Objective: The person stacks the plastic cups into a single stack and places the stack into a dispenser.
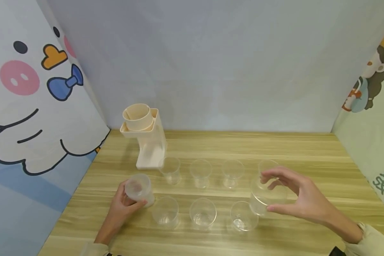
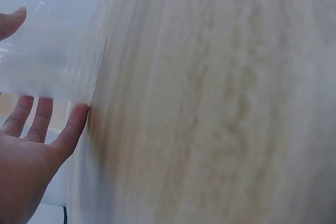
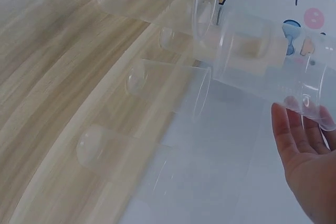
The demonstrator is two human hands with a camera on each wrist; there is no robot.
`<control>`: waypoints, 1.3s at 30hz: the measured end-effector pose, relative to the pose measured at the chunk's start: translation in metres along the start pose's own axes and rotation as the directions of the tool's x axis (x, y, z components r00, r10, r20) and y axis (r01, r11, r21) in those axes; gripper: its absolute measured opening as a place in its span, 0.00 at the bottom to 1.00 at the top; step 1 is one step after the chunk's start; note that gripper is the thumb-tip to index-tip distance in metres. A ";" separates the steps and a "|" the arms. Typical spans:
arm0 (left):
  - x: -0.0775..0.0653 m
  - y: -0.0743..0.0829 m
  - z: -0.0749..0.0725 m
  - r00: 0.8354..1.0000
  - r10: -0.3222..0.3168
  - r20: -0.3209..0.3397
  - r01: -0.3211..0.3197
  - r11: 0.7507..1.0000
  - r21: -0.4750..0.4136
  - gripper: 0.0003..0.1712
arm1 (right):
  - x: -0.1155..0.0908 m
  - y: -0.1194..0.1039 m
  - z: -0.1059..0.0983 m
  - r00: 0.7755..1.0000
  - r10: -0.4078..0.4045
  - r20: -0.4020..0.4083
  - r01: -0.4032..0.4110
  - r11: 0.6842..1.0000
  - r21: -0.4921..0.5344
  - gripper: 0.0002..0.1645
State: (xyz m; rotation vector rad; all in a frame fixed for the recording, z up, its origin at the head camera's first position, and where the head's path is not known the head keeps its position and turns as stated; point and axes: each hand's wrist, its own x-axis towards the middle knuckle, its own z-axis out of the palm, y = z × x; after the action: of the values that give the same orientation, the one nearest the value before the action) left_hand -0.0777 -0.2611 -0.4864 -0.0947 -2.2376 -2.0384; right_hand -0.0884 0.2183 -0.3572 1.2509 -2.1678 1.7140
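My left hand [image 1: 120, 206] holds a cloudy stack of plastic cups [image 1: 140, 192], thumb on the near side and fingers round the far side. In the left wrist view, the stack's translucent wall [image 2: 47, 61] lies between thumb and fingers. At the right, my right hand [image 1: 302, 199] grips a clear plastic cup [image 1: 260, 201], tilted and raised above the table. The right wrist view shows its fingertips against the clear wall. Just left of it stands a front-row cup [image 1: 244, 217]; a back-row cup [image 1: 268, 165] is partly hidden behind the hand.
More clear cups stand upright in two rows, including a front cup [image 1: 203, 213] and a back cup [image 1: 201, 174]. A cream-coloured stand with a round holder [image 1: 137, 121] is at the back left of the wood-grain table [image 1: 243, 145]. Printed cloth walls enclose the table.
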 end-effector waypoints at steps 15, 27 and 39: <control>0.000 -0.005 0.000 0.999 -0.037 -0.016 0.038 0.998 0.047 0.45 | 0.022 0.001 0.003 0.999 0.021 0.037 -0.019 0.998 -0.057 0.43; 0.001 -0.007 -0.001 0.999 -0.044 -0.010 0.045 0.998 0.037 0.44 | 0.037 0.002 0.007 0.991 0.111 0.077 -0.104 0.990 -0.094 0.41; 0.001 -0.007 -0.001 1.000 -0.024 -0.008 0.024 0.999 0.034 0.44 | 0.048 0.005 0.013 0.988 0.114 0.107 -0.103 0.990 -0.097 0.42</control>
State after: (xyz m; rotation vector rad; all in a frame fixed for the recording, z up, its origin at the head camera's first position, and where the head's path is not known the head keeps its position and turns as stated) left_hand -0.0797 -0.2624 -0.4928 -0.0577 -2.2792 -2.0075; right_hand -0.1185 0.1824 -0.3396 1.2562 -2.3904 1.5983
